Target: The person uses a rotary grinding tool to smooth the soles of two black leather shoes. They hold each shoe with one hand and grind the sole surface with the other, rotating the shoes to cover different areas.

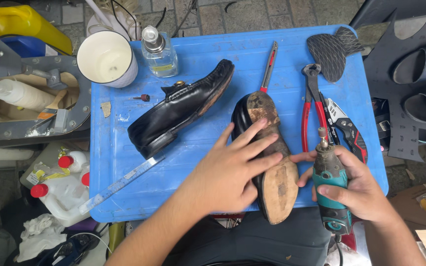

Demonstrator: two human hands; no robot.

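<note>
Left hand: the left hand (235,165) lay flat, fingers spread, on the upturned shoe (267,157) at lower centre, pinning it to the blue bench (213,49).
Right hand: the right hand (356,184) was closed round a teal rotary tool (330,189), lower right, tip up.
Nearby: a second black shoe (178,108) lay left of centre; red pliers (311,108) lay right.

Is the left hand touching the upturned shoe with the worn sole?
Touching. The head view shows the left hand lying flat on the upturned shoe, fingers spread across its worn sole, no gap visible.
</note>
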